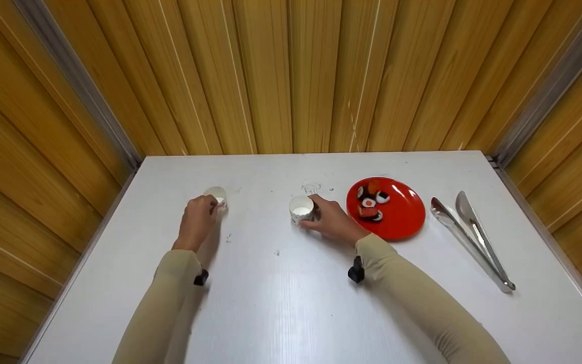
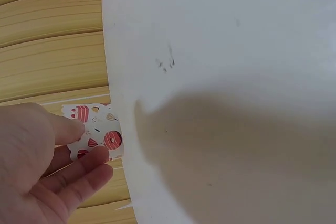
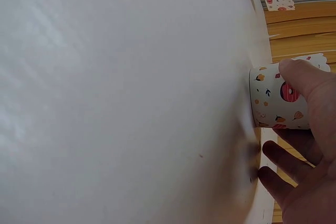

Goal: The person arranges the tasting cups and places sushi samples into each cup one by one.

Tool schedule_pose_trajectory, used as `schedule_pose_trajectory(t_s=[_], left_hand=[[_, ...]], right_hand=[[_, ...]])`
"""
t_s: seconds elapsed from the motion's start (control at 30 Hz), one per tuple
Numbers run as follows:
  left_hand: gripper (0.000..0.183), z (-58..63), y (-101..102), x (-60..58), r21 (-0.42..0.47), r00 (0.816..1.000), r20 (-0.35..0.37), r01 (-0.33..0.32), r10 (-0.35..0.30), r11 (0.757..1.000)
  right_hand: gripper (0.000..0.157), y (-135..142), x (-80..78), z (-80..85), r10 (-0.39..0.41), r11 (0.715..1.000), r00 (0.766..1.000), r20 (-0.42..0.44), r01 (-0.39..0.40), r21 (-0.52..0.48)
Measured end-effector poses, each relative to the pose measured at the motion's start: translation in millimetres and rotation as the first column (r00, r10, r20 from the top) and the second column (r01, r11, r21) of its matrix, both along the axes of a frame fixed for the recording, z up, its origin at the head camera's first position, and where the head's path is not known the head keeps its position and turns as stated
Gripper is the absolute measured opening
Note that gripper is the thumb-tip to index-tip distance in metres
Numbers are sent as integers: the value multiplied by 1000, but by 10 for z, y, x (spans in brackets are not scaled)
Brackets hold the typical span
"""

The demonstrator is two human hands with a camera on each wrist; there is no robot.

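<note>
Two small white paper baking cups with printed sweets stand on the white table. My left hand point(image 1: 199, 218) pinches the left paper cup point(image 1: 215, 192) at its near side, between thumb and fingers. Red cake and doughnut prints show on that cup point(image 2: 97, 135) in the left wrist view. Around the other paper cup point(image 1: 301, 208), nearer the middle, my right hand point(image 1: 332, 219) curls thumb and fingers from the right. In the right wrist view the thumb lies along this cup's printed wall point(image 3: 275, 95), with the lower fingers held off it.
A red plate point(image 1: 407, 217) holding several sushi pieces point(image 1: 369, 202) lies just right of my right hand. Farther right are metal tongs point(image 1: 478, 235) with broad ends. A wood-patterned wall point(image 1: 291, 76) rises behind the white table point(image 1: 281, 298).
</note>
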State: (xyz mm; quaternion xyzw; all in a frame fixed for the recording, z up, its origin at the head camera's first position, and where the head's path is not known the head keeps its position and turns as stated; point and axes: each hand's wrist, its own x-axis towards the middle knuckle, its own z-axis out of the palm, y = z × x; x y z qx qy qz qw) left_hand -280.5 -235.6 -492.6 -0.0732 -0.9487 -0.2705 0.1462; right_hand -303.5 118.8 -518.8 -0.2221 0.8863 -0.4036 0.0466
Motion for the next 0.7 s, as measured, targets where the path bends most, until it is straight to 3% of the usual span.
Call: schedule_pose_trajectory(t_s=[0.43, 0.7], left_hand=[[10, -56, -152, 10, 0, 992, 92, -82, 82, 997], [8, -76, -189, 23, -15, 988, 134, -81, 82, 997]], right_hand=[[60, -4, 8, 16, -7, 1000, 1000, 6, 7, -1], [61, -6, 7, 7, -8, 1000, 1000, 19, 8, -15]])
